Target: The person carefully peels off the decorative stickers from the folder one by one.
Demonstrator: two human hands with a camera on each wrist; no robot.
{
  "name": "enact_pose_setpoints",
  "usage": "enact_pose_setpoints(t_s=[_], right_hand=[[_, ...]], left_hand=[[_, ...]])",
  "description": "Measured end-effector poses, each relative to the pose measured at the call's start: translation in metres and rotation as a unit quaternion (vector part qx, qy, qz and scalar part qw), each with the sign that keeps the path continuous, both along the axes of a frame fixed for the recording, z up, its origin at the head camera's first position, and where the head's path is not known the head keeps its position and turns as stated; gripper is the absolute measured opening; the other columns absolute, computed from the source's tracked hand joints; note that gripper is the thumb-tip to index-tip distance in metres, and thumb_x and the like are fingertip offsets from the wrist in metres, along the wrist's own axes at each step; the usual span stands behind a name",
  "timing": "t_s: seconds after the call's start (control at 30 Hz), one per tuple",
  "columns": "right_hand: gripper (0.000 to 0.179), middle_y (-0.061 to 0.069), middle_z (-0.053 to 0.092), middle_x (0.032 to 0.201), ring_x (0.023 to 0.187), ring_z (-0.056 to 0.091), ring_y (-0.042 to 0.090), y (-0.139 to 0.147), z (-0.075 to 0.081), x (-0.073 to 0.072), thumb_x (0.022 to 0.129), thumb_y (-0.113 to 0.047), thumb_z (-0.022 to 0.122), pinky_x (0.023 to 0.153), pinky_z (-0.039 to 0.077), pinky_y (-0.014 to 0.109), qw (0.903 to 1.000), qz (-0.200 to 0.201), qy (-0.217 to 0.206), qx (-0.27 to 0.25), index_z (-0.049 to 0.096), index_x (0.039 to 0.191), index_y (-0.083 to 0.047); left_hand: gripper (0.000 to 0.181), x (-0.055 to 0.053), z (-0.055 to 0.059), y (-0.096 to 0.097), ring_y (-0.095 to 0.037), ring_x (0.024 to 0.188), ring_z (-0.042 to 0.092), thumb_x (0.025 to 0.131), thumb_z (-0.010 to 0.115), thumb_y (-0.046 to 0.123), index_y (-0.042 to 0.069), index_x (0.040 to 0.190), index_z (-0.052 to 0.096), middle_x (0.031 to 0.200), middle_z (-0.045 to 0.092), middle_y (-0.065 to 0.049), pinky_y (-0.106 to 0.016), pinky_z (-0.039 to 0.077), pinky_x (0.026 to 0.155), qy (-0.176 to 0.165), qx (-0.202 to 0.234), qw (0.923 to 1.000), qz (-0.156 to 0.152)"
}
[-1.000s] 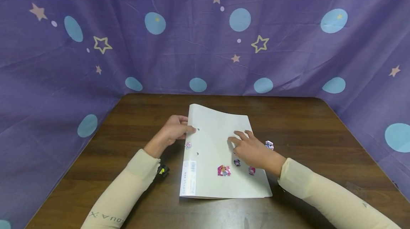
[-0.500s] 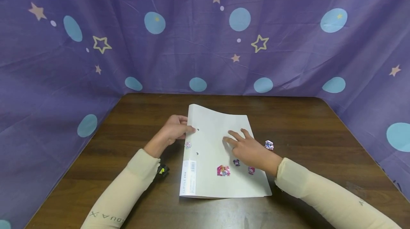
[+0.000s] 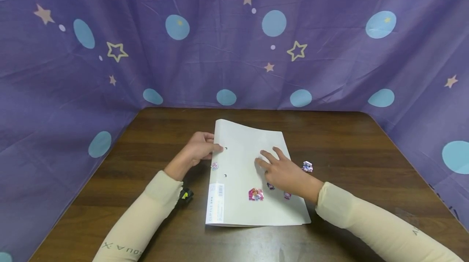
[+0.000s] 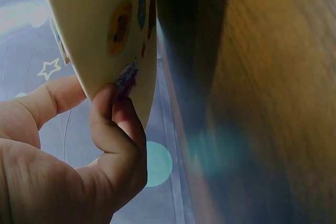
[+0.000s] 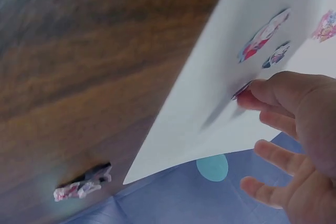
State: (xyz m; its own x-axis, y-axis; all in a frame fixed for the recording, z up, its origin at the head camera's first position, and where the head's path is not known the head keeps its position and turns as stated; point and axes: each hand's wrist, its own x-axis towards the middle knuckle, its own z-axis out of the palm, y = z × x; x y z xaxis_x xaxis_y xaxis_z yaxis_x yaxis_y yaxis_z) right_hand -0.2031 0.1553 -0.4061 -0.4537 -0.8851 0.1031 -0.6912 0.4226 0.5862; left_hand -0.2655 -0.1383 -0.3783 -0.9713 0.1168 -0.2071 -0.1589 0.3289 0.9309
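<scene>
A white clip file folder (image 3: pixel 239 172) lies on the table. My left hand (image 3: pixel 199 148) grips its spine edge, thumb on top; the left wrist view shows fingers against the other face, beside a small purple sticker (image 4: pixel 126 80). Over the folder's right half is my right hand (image 3: pixel 287 173), pinching a small dark-edged sticker (image 5: pixel 241 91) between thumb and index finger, close above the white surface. The other fingers spread out. On the cover are a pink house-shaped sticker (image 3: pixel 255 194), a small dark sticker (image 3: pixel 270 186) and a pink character sticker (image 3: pixel 287 195), partly beneath my hand.
Another shiny sticker (image 3: pixel 307 166) lies on the wooden table (image 3: pixel 340 144) right of the folder. A pastel sticker (image 3: pixel 215 166) and a label (image 3: pixel 215 205) are on the spine. A purple curtain (image 3: pixel 234 66) hangs behind the table.
My right hand has shifted a little to the left over the folder, uncovering more of the sticker on the table. My left hand has kept its grip in place.
</scene>
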Motion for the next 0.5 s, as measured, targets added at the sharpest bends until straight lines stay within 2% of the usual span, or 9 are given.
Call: enact_pose_setpoints(t_s=[0.13,0.27,0.5], right_hand=[[0.008,0.008,0.061,0.123,0.126,0.054,0.036,0.0001,0.0005,-0.0009,0.083,-0.012,0.086,0.103,0.047,0.058,0.9993,0.020,0.033,0.003,0.079,0.085,-0.014],[0.010,0.008,0.059,0.116,0.118,0.055,0.036,0.0004,-0.0001,-0.0022,0.083,-0.011,0.086,0.101,0.049,0.057,0.9992,0.021,0.033,0.009,0.080,0.090,-0.012],[0.013,0.009,0.057,0.127,0.124,0.051,0.042,0.0042,0.0058,-0.0028,0.077,-0.010,0.088,0.100,0.048,0.061,1.0000,0.000,0.001,-0.009,0.076,0.082,-0.013]], left_hand=[[0.050,0.0004,0.0009,-0.0004,-0.030,0.101,0.067,0.088,0.074,-0.001,-0.010,0.133,0.055,0.123,0.065,-0.025,-0.043,0.061,0.083,-0.002,0.003,1.0000,0.001],[0.050,0.0006,0.0011,-0.0007,-0.029,0.100,0.067,0.088,0.074,-0.001,-0.011,0.133,0.055,0.122,0.065,-0.025,-0.042,0.061,0.083,-0.003,0.003,1.0000,0.000],[0.051,0.0003,0.0026,-0.0019,-0.029,0.102,0.067,0.088,0.074,0.001,-0.010,0.134,0.055,0.124,0.064,-0.024,-0.043,0.061,0.084,-0.003,0.001,1.0000,-0.002]])
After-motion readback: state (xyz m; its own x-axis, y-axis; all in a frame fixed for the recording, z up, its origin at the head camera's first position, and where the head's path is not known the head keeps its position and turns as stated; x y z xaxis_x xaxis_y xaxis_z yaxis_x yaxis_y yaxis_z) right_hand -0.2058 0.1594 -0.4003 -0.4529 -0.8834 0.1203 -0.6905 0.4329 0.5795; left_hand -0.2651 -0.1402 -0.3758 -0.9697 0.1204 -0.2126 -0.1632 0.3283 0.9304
